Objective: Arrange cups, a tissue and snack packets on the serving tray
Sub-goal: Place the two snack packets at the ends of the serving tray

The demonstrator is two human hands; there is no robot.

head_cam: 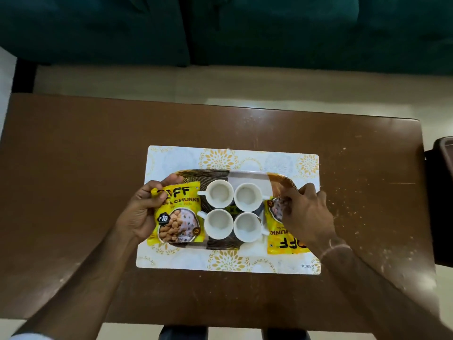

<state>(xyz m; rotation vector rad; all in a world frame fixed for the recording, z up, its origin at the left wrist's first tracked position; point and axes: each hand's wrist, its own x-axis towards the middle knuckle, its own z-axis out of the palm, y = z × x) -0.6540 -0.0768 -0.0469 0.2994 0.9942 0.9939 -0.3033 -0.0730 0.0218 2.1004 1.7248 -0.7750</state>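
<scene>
Head view: we see the serving tray (247, 173) on a placemat (171, 155) at table (73, 155) centre, four white cups (234, 211) in a square mid-tray. Left hand (139, 212) grips a yellow snack packet (177, 214) at 9 o'clock, thumb on its face. Right hand (307, 217) rests fingertips on the second packet (282, 239) at 3 o'clock; can't tell if pinching.

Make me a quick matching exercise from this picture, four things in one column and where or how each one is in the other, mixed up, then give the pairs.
Things
1. left hand
2. right hand
3. four white cups
4. placemat

Descriptions
A. lies under the serving tray
B. grips the packet with upright print
C. stand in a square at the tray's middle
D. rests on the packet with upside-down print

Pairs: 1-B, 2-D, 3-C, 4-A
</scene>
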